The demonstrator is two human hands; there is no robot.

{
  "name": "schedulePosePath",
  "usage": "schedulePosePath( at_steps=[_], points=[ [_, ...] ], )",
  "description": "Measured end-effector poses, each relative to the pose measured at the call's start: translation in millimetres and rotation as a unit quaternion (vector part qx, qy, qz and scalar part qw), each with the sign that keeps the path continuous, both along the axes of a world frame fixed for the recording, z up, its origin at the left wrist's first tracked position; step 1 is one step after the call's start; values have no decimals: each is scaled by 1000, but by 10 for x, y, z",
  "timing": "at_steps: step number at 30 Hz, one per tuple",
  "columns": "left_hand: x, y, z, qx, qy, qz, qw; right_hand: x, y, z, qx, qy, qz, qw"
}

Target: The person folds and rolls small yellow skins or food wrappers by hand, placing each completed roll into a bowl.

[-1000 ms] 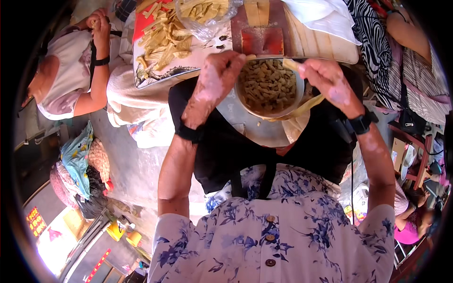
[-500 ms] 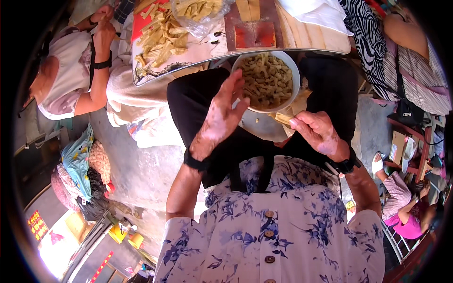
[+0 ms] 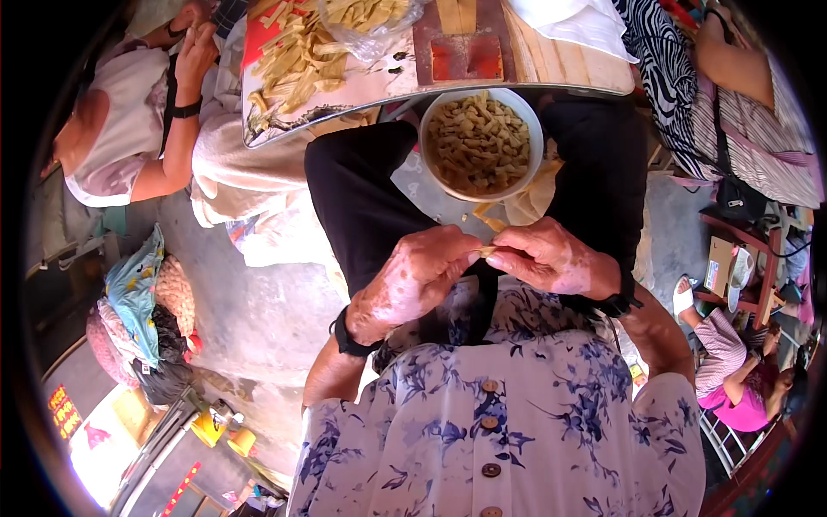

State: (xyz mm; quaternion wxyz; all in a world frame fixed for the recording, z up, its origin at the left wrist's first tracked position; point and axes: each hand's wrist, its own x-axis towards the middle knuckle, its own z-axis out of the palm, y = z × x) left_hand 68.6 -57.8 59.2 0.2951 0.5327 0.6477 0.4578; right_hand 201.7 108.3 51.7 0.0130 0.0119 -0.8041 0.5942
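Yellow strip (image 3: 485, 252) pinched in front of the shirt (image 3: 491, 414)

From my remote seat, looking down through the head camera, I see both hands brought together above the lap. The left hand (image 3: 422, 271) is nearly closed, fingers curled, with thumb and forefinger tips on one end of the yellow strip. The right hand (image 3: 551, 258) is bent around the other end, its thumb pressed on top and its fingers folded beneath. Little of the strip shows between them, so I cannot be sure how it is folded there. Each wrist wears a black band.

Beyond the hands, a white bowl (image 3: 537, 155) sits between the knees of the dark trousers (image 3: 366, 177), close to the table edge. It is well filled with small, yellowish folded pieces (image 3: 479, 142). Just below the bowl I make out a yellowish length (image 3: 491, 217) near the fingertips.

On the table (image 3: 564, 60), a loose heap of flat yellow strips (image 3: 301, 65) spreads over the left part, with a clear plastic bag (image 3: 370, 39) beside it. A red and brown board (image 3: 465, 62) lies to the right of these, near the front edge, and a white cloth (image 3: 581, 21) lies farther right.

At my far left, a co-worker (image 3: 116, 129) in a pale top holds both hands raised. At the right, another person (image 3: 689, 112) in zebra-patterned and striped clothing sits by the table.
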Motion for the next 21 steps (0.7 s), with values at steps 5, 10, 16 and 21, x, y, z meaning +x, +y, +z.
schedulePosePath(
  at_steps=[5, 10, 16, 21],
  points=[
    [-397, -260, 232, -73, 40, 51, 995, -144, -60, -55, 67, 75, 4, 995],
    [-551, -313, 373, -85, 116, 75, 987, -379, -99, -106, 49, 86, 18, 995],
    [-211, -87, 318, -83, 163, -23, 983, -469, -63, 0, 21, 79, 61, 995],
    [-210, -220, 277, -58, 129, -68, 988, -347, -44, 62, 45, 13, 118, 992]
  ],
)
